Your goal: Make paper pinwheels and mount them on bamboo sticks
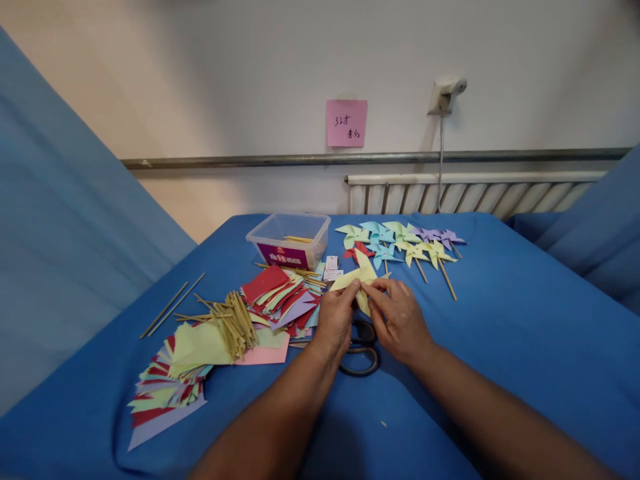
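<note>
A yellow paper pinwheel is held up between both hands, its folded blades pointing outward. My left hand pinches it near the centre from the left. From the right, the fingers of my right hand close on the middle of the same pinwheel. Whether a pin or stick sits at its centre is hidden by the fingertips. Beneath the hands, black-handled scissors lie on the blue cloth, partly covered by my left hand. Two small white boxes stand just behind my left hand.
Finished pinwheels on sticks lie at the back right. A clear plastic tub holding sticks stands at the back. Left of my hands are cut paper sheets, a bundle of short sticks and fanned coloured paper. Two loose sticks lie farther left.
</note>
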Available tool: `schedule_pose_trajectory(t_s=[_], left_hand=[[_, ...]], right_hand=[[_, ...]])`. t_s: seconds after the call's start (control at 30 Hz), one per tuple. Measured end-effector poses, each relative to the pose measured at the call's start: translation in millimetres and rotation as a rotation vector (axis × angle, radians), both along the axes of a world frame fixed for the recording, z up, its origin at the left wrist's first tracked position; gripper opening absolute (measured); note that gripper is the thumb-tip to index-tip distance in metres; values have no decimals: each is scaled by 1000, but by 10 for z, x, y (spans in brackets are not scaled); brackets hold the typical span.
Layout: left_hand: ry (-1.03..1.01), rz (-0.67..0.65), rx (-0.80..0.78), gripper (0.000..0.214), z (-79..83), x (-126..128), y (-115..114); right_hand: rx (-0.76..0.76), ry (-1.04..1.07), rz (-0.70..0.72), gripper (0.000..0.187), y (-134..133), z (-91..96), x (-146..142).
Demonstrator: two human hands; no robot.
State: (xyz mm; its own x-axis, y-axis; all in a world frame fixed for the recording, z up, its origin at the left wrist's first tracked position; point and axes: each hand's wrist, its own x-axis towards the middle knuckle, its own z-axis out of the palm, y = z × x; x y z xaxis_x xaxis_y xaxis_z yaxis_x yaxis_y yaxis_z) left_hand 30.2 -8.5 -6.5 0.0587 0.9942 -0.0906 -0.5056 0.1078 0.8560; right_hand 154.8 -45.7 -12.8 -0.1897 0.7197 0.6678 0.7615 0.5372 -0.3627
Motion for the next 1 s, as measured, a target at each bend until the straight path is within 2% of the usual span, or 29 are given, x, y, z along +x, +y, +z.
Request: schedule_pose_trajectory(t_s=[0.13,0.2,0.27,0.37,0.47,0.53,0.63,0.83,1.0], left_hand=[[87,-5,-28,32,-12,-26,9],[138,0,-47,31,-6,-28,3],[216,-6,-67,30,3,-22,-13],[358,-45,-82,29,3,-6,-54],[412,-94,-85,29,-20,10,-93],[411,-117,-87,29,-34,17,-110],[364,-152,-101,28,-18,26,-124],[170,-226,-114,32,88,46,-149],[116,-267,-160,26,47,41,-145]], right_hand=[[-15,69,14,29,-23,19,39],[7,207,-26,23,-12,3,67],[-40,407,-93,21,19,-26,91],[-270,745,-121,32,84,-69,102],[-494,1034,-11,42,136,-88,87],[-603,1156,75,47,150,-84,77],[-670,1250,123,53,154,-66,68],[-634,1334,108,54,157,-55,53],[-666,1387,156,54,133,-66,56]])
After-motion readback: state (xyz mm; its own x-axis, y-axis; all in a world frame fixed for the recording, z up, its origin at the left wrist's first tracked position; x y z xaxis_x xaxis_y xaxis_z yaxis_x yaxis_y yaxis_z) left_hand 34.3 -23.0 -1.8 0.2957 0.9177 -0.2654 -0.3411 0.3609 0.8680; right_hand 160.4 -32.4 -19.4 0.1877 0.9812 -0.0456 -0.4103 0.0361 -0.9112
